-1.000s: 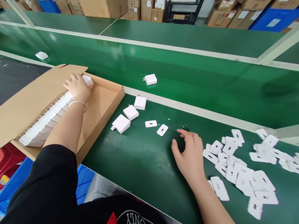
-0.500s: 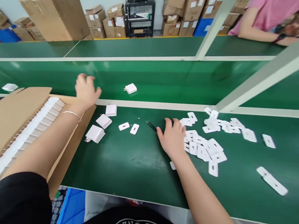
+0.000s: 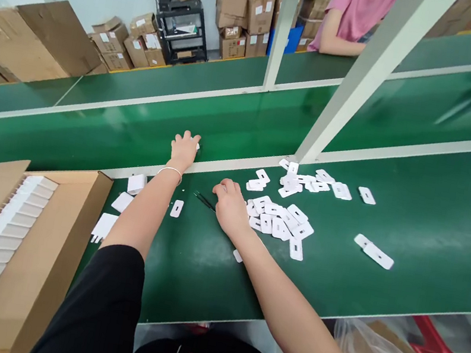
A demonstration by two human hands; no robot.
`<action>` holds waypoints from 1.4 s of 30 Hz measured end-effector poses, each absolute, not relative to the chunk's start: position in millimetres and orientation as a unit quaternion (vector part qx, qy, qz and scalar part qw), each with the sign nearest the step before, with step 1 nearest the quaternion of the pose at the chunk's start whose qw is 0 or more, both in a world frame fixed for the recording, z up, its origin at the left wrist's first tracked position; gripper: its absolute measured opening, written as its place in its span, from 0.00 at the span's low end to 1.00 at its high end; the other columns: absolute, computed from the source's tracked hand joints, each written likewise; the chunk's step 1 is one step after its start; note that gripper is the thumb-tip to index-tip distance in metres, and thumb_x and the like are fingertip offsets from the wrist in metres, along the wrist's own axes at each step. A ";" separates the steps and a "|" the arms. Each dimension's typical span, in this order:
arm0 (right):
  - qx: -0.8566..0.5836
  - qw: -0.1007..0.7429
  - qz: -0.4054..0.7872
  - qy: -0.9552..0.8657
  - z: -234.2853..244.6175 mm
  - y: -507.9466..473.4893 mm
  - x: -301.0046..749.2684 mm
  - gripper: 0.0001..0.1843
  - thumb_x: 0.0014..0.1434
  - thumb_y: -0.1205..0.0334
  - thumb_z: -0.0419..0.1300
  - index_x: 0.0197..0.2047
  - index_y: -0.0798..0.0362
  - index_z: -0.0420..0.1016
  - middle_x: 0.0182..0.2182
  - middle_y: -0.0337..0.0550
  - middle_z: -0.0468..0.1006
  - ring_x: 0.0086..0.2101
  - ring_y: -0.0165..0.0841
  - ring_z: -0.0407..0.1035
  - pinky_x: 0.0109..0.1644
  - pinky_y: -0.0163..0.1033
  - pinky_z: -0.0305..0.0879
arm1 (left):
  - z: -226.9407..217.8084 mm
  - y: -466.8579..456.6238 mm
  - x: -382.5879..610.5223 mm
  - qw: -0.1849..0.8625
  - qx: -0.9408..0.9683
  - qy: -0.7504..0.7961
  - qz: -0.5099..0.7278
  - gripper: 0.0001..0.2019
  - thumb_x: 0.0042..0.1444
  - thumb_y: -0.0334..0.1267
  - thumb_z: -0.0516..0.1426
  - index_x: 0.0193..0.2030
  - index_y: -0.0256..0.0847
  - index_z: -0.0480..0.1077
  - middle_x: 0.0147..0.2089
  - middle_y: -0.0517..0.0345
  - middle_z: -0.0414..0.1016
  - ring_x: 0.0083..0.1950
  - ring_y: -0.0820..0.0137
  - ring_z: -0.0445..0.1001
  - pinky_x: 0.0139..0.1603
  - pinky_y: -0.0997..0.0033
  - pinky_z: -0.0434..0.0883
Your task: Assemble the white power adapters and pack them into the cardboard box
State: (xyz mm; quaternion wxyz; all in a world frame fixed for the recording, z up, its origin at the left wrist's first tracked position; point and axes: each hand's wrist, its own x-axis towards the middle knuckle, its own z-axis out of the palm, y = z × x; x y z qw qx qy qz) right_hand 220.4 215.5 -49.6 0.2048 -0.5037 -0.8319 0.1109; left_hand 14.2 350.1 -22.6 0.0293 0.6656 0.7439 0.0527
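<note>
With the left hand [image 3: 184, 151] curled over a mostly hidden white adapter [image 3: 197, 147] on the green strip [image 3: 125, 131] beyond the rail [image 3: 223, 164]; whether gripped, cannot tell. Likely light, stiff, slick; best pinched across opposite sides. With the right hand [image 3: 232, 209] loosely curved, apparently released, beside black tweezers [image 3: 205, 201] on the tabletop [image 3: 417, 222].

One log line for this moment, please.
left hand: at white plastic block, grip unclear | right hand: by slim black tweezers, white slotted plates | brown cardboard box: open, row of white blocks inside
</note>
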 end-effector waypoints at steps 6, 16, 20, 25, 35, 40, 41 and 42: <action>-0.609 0.204 0.054 -0.765 -48.9 216.0 222.1 0.20 0.66 0.56 0.66 0.56 0.59 0.74 0.53 0.62 0.74 0.53 0.54 0.64 0.54 0.54 0.62 | -13.1 339.4 5.9 0.087 0.678 0.722 0.109 0.32 0.56 0.33 0.62 0.68 0.28 0.65 0.60 0.29 0.74 0.66 0.39 0.70 0.69 0.41 0.63; -0.571 0.219 0.044 -0.790 -53.2 220.4 220.9 0.07 0.63 0.67 0.62 0.44 0.58 0.77 0.44 0.57 0.78 0.48 0.50 0.66 0.49 0.50 0.56 | -10.5 178.6 28.7 0.212 0.688 0.441 0.536 0.26 0.60 0.38 0.66 0.61 0.50 0.60 0.60 0.50 0.68 0.62 0.62 0.75 0.62 0.59 0.75; -0.547 0.255 0.050 -0.796 -55.6 216.3 218.6 0.06 0.62 0.66 0.62 0.43 0.57 0.76 0.42 0.55 0.79 0.46 0.50 0.67 0.49 0.50 0.55 | -13.8 129.7 31.3 0.173 0.692 0.483 0.508 0.27 0.63 0.39 0.65 0.67 0.51 0.63 0.63 0.46 0.66 0.65 0.58 0.72 0.63 0.56 0.75; -0.491 0.369 0.121 -0.779 -44.0 196.4 212.8 0.06 0.63 0.63 0.62 0.44 0.52 0.74 0.40 0.47 0.79 0.43 0.45 0.69 0.49 0.47 0.58 | -41.2 121.2 20.8 0.158 0.680 0.519 0.492 0.24 0.65 0.40 0.64 0.66 0.48 0.66 0.62 0.46 0.69 0.64 0.56 0.73 0.64 0.52 0.73; -0.533 0.300 0.037 -0.791 -49.6 198.1 216.2 0.11 0.67 0.62 0.59 0.50 0.53 0.77 0.46 0.53 0.77 0.48 0.50 0.66 0.50 0.51 0.58 | -56.2 122.4 18.2 0.268 0.600 0.502 0.562 0.23 0.65 0.41 0.62 0.62 0.48 0.58 0.49 0.55 0.70 0.47 0.67 0.75 0.49 0.64 0.75; -0.500 0.285 0.059 -0.816 -52.9 206.2 218.5 0.16 0.66 0.51 0.63 0.51 0.53 0.77 0.51 0.55 0.74 0.51 0.50 0.63 0.53 0.52 0.59 | -52.1 122.1 20.3 0.296 0.569 0.485 0.595 0.23 0.63 0.39 0.65 0.55 0.50 0.56 0.45 0.61 0.71 0.38 0.74 0.74 0.42 0.69 0.75; -0.489 0.265 0.064 -0.829 -51.9 205.2 215.9 0.14 0.66 0.52 0.64 0.49 0.52 0.77 0.51 0.55 0.74 0.52 0.51 0.63 0.53 0.53 0.59 | -51.1 122.0 21.4 0.290 0.574 0.478 0.599 0.21 0.63 0.39 0.65 0.53 0.49 0.57 0.45 0.61 0.72 0.37 0.74 0.75 0.41 0.70 0.75; -0.480 0.245 0.070 -0.840 -51.0 203.9 213.0 0.11 0.66 0.55 0.64 0.47 0.52 0.78 0.51 0.55 0.75 0.53 0.51 0.63 0.54 0.53 0.59 | -50.1 121.8 22.7 0.282 0.580 0.471 0.601 0.19 0.64 0.40 0.64 0.53 0.49 0.57 0.46 0.60 0.72 0.37 0.75 0.75 0.40 0.70 0.75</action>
